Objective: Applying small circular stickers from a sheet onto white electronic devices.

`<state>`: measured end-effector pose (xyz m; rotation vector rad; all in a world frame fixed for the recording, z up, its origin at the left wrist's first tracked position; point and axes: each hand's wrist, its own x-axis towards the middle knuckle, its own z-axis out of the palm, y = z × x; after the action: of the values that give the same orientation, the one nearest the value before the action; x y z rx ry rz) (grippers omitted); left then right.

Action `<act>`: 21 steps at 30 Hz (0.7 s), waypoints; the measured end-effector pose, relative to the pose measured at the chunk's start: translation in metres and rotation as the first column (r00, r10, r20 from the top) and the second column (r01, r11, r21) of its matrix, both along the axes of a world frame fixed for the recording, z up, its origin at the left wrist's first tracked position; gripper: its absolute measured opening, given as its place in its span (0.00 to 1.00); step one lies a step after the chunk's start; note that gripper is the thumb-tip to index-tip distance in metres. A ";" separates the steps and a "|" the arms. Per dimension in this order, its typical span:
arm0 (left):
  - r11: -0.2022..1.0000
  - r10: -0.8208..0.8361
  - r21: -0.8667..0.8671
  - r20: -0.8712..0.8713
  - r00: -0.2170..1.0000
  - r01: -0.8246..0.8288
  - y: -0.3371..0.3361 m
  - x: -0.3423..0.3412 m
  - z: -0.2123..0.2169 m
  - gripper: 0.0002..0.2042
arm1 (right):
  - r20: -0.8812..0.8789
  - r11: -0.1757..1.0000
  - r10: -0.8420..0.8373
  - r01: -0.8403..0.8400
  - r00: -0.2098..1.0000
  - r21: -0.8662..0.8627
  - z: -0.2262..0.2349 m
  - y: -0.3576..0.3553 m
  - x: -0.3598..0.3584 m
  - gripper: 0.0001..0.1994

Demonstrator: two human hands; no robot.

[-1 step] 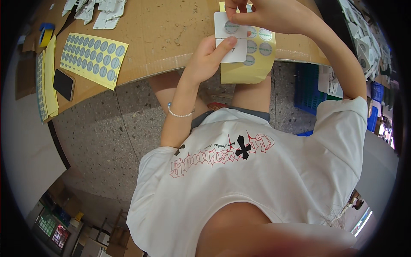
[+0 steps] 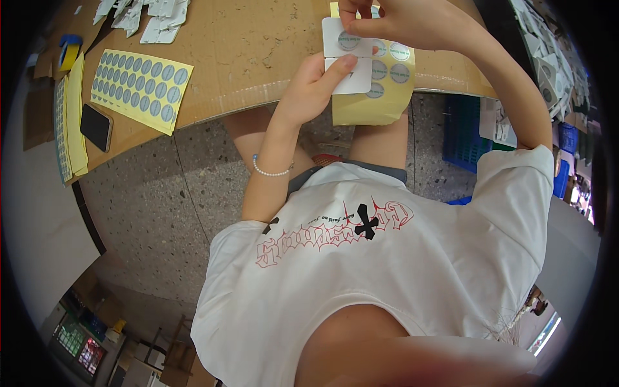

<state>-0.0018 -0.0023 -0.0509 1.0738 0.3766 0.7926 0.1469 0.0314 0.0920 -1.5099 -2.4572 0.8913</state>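
My left hand (image 2: 311, 90) grips a white folded card (image 2: 354, 76) near the table's front edge, its thumb pressed on the lower half. On the card's upper half is a round grey sticker (image 2: 349, 42) with green print. Bent over the card's upper part, my right hand (image 2: 380, 24) has its thumb and fingers pinched together at the sticker's upper edge. Beneath both hands lies a yellow sheet of round stickers (image 2: 387, 97), partly covered by the card and curling down over the table edge.
More yellow sticker sheets (image 2: 143, 87) lie at the left, beside a dark phone (image 2: 97, 128) and a blue-and-yellow tape dispenser (image 2: 69, 53). White cards (image 2: 164, 26) are piled at the far left. Another heap of white pieces (image 2: 548, 71) and a blue crate (image 2: 461, 132) stand at the right.
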 end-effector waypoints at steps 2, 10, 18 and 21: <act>1.000 0.012 -0.002 0.004 1.000 -0.012 -0.001 0.000 0.001 0.15 | 0.001 1.000 0.002 -0.002 1.000 0.005 0.001 -0.002 0.000 0.10; 0.999 0.035 0.039 -0.030 0.999 -0.034 -0.002 0.001 -0.002 0.15 | 0.005 1.000 -0.022 0.021 1.000 0.022 -0.007 -0.003 0.001 0.09; 0.998 0.046 0.031 -0.007 0.999 -0.046 -0.002 0.001 -0.004 0.15 | 0.049 0.998 -0.053 0.051 0.997 0.035 -0.001 -0.005 -0.006 0.09; 0.998 0.058 0.038 -0.032 0.998 -0.057 -0.002 -0.001 -0.006 0.15 | 0.034 0.998 -0.047 0.046 0.998 0.044 -0.003 -0.005 -0.007 0.09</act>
<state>-0.0026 -0.0039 -0.0571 1.1155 0.4239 0.8368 0.1404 0.0265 0.0886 -1.5742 -2.4376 0.8059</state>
